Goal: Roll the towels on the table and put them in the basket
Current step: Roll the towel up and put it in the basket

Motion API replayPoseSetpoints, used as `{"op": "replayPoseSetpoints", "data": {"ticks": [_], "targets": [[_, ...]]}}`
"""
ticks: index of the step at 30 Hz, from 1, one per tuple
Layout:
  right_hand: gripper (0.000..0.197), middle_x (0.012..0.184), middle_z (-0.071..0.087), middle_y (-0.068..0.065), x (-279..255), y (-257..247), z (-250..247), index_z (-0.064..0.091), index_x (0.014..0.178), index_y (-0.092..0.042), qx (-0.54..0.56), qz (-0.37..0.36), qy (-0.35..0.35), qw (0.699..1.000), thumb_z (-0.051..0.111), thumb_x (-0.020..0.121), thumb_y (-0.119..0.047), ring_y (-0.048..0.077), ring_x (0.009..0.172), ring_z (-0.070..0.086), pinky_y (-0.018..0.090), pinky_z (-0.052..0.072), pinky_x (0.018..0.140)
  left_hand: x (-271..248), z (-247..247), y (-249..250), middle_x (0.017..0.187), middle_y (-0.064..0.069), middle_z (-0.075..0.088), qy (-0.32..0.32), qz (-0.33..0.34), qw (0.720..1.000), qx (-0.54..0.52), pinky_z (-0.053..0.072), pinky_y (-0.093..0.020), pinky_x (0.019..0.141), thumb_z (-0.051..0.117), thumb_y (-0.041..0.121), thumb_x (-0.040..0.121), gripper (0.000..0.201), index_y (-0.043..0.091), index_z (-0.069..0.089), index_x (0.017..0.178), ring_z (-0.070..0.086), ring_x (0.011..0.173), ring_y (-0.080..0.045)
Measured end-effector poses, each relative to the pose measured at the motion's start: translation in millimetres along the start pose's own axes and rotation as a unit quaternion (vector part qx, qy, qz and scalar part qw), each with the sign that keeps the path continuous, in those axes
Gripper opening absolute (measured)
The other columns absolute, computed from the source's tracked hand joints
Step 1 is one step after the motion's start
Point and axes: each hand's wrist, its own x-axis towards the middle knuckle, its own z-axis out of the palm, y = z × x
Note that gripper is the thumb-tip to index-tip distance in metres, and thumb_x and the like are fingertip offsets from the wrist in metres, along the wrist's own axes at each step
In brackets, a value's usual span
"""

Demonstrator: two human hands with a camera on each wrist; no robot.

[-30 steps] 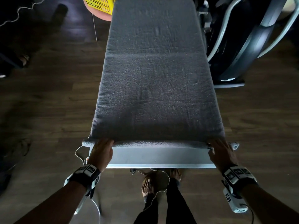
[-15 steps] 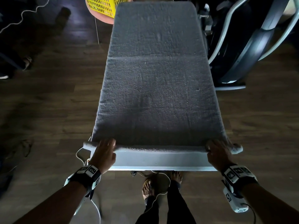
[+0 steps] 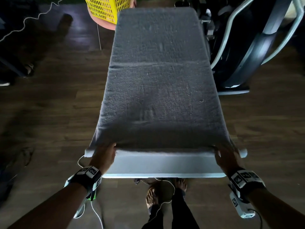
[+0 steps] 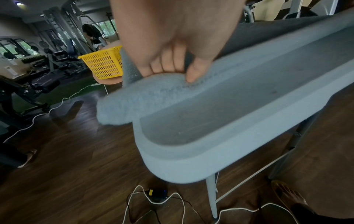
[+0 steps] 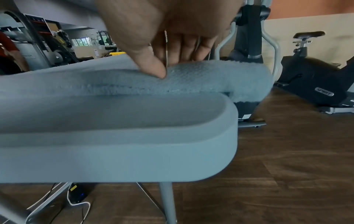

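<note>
A grey towel (image 3: 158, 83) lies lengthwise over a narrow white table (image 3: 161, 166), its near end turned into a thin roll (image 3: 165, 150). My left hand (image 3: 105, 154) grips the roll's left end (image 4: 149, 94), thumb below and fingers above. At the roll's right end (image 5: 220, 81) my right hand (image 3: 226, 156) pinches it the same way. Both roll ends stick out past the table's sides. The yellow basket (image 3: 105, 9) stands on a pink seat beyond the table's far left corner.
Exercise machines (image 3: 257, 47) stand close along the table's right side, and an exercise bike (image 5: 314, 84) is further right. White cables (image 4: 157, 201) and a power adapter lie on the wooden floor under the table. My bare feet (image 3: 165, 192) are at its near end.
The near end of the towel has been turned over once more and the roll has moved slightly away from me. Both hands kept their grip on the roll's ends.
</note>
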Motion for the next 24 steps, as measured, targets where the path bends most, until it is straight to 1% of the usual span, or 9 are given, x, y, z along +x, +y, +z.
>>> {"op": "replayPoseSetpoints", "data": {"ticks": [2, 4, 6, 8, 12, 16, 18, 21, 24], "targets": [[0.021, 0.113, 0.058, 0.021, 1, 6, 7, 0.067, 0.095, -0.007, 0.000, -0.004, 0.000, 1.000, 0.059, 0.076, -0.003, 0.043, 0.107, 0.053, 0.055, 0.049, 0.085, -5, 7, -1, 0.086, -0.013, 0.071, 0.080, 0.037, 0.996, -0.009, 0.057, -0.038, 0.072, 0.072, -0.011, 0.070, 0.027, 0.003, 0.073, 0.093, 0.068, 0.079, -0.032], [0.019, 0.099, 0.058, 0.018, -4, 8, 15, 0.065, 0.089, -0.005, 0.006, -0.023, -0.012, 1.000, 0.057, 0.072, -0.004, 0.043, 0.090, 0.058, 0.053, 0.052, 0.073, -13, 17, -2, 0.091, -0.011, 0.072, 0.107, 0.056, 0.993, -0.007, 0.055, -0.033, 0.077, 0.060, 0.000, 0.079, 0.020, 0.005, 0.074, 0.093, 0.069, 0.083, -0.028], [0.031, 0.102, 0.060, 0.014, -10, 7, 18, 0.064, 0.096, -0.009, 0.000, -0.010, -0.046, 0.999, 0.067, 0.065, -0.006, 0.039, 0.092, 0.058, 0.050, 0.051, 0.074, -19, 29, -4, 0.099, -0.013, 0.070, 0.084, 0.054, 0.995, -0.017, 0.056, -0.034, 0.079, 0.051, 0.013, 0.083, 0.028, 0.004, 0.072, 0.099, 0.068, 0.091, -0.028], [0.045, 0.105, 0.064, 0.010, -9, 7, 17, 0.066, 0.101, -0.012, 0.005, -0.002, -0.064, 0.998, 0.079, 0.059, -0.004, 0.036, 0.095, 0.060, 0.047, 0.050, 0.078, -21, 34, -6, 0.106, -0.017, 0.068, 0.057, 0.047, 0.997, -0.001, 0.058, -0.038, 0.078, 0.064, 0.008, 0.078, 0.028, 0.001, 0.070, 0.104, 0.067, 0.096, -0.030], [0.038, 0.090, 0.070, 0.007, -3, 2, 10, 0.073, 0.091, -0.014, 0.004, 0.001, -0.054, 0.999, 0.083, 0.056, -0.003, 0.033, 0.088, 0.065, 0.045, 0.048, 0.079, -11, 20, -4, 0.085, -0.010, 0.069, 0.027, 0.044, 0.998, 0.030, 0.057, -0.037, 0.066, 0.051, 0.012, 0.073, 0.025, 0.007, 0.071, 0.088, 0.067, 0.075, -0.032], [0.018, 0.095, 0.071, -0.001, 10, -4, -7, 0.073, 0.091, -0.026, -0.024, 0.016, -0.161, 0.987, 0.071, 0.073, -0.024, 0.025, 0.096, 0.064, 0.039, 0.047, 0.088, -2, 6, -4, 0.070, -0.006, 0.066, -0.087, 0.024, 0.994, 0.058, 0.053, -0.036, 0.063, 0.066, 0.014, 0.066, 0.004, 0.014, 0.065, 0.071, 0.065, 0.067, -0.032], [0.016, 0.107, 0.068, -0.001, 20, 0, -7, 0.071, 0.095, -0.028, -0.020, 0.030, -0.184, 0.982, 0.063, 0.081, -0.025, 0.023, 0.104, 0.060, 0.035, 0.048, 0.089, 0, 4, -9, 0.076, -0.010, 0.067, -0.077, 0.010, 0.995, 0.066, 0.053, -0.039, 0.066, 0.066, 0.013, 0.073, 0.002, 0.012, 0.065, 0.075, 0.065, 0.072, -0.034], [0.047, 0.130, 0.053, 0.013, 22, 8, 6, 0.062, 0.119, -0.017, 0.009, 0.051, -0.081, 0.995, 0.056, 0.078, 0.005, 0.036, 0.120, 0.049, 0.046, 0.048, 0.094, 1, 10, -11, 0.093, -0.018, 0.069, 0.027, -0.003, 0.999, 0.038, 0.056, -0.044, 0.078, 0.066, 0.000, 0.077, 0.026, 0.000, 0.069, 0.103, 0.067, 0.082, -0.035], [0.065, 0.120, 0.058, 0.021, 0, 10, 24, 0.060, 0.123, -0.006, 0.016, -0.011, -0.060, 0.998, 0.056, 0.064, 0.022, 0.046, 0.104, 0.056, 0.055, 0.048, 0.086, -10, 27, -8, 0.103, -0.019, 0.069, 0.068, 0.037, 0.997, 0.012, 0.045, -0.037, 0.094, 0.052, 0.007, 0.082, 0.032, -0.002, 0.069, 0.107, 0.068, 0.093, -0.035]]}}
